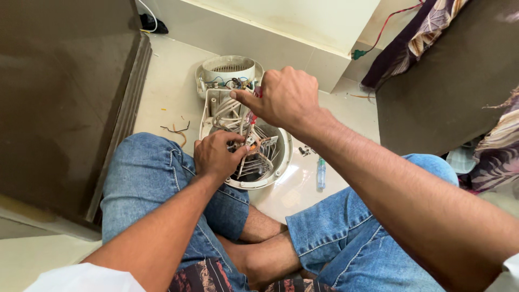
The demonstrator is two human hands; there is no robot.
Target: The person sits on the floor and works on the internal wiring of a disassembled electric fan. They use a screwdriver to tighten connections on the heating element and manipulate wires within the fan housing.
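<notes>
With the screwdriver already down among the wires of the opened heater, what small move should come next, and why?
Probably a short turn of the screwdriver by the right hand, since its tip appears to sit by the small part that the left hand pinches inside the open heater. The left hand should likely keep that part steady; loose white wires crowd close around it.
</notes>
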